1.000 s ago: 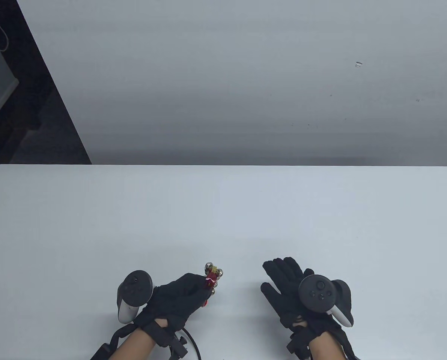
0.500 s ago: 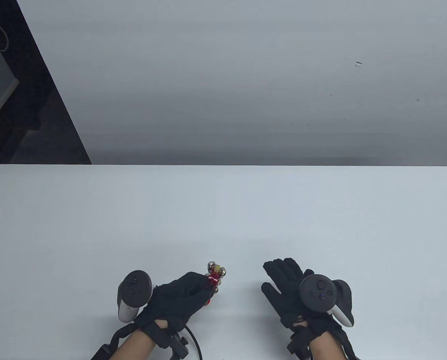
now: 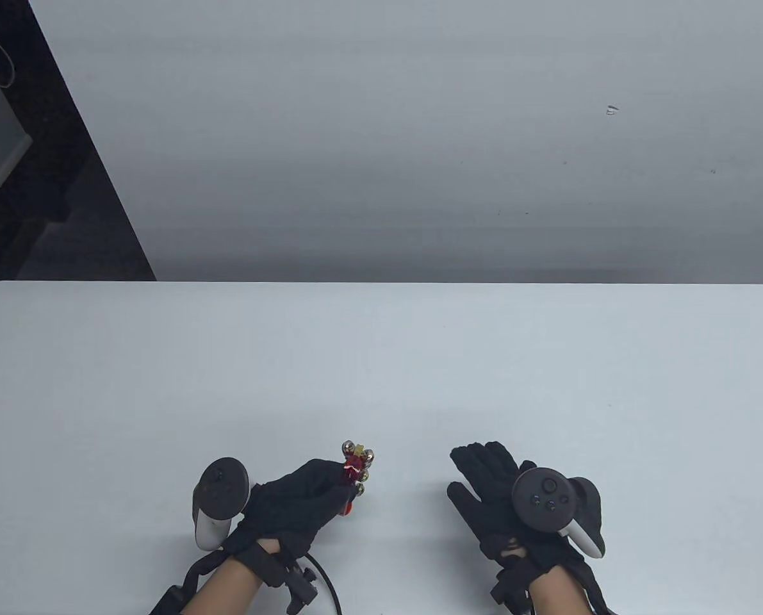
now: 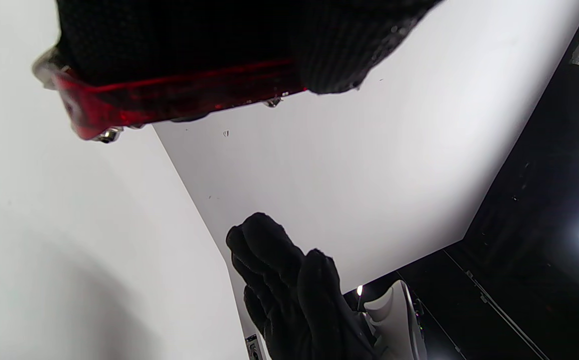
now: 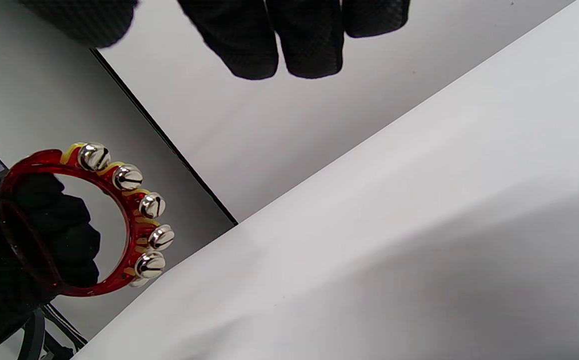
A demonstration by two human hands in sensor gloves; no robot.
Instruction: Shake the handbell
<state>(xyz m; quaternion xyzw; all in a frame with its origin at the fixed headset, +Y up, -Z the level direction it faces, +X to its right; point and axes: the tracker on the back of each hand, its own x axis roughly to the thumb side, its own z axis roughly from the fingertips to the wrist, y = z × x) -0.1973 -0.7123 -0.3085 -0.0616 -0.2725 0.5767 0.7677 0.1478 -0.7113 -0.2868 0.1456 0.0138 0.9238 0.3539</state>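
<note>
The handbell [image 3: 354,467] is a red plastic ring with several silver jingle bells along its outer edge. My left hand [image 3: 301,506] grips its handle and holds it above the white table [image 3: 381,371] near the front edge. In the right wrist view the handbell [image 5: 119,215] shows whole at the left, my gloved fingers through its ring. In the left wrist view its red handle [image 4: 169,97] lies under my fingers. My right hand [image 3: 503,493] rests flat on the table to the right, fingers extended, holding nothing.
A grey wall [image 3: 419,128] stands behind the table's far edge. A dark gap [image 3: 48,179] runs at the left. Cables [image 3: 327,576] trail from my left wrist at the front edge.
My left hand with the handbell first moved slightly right, then shifted left and a little away. My right hand has stayed still.
</note>
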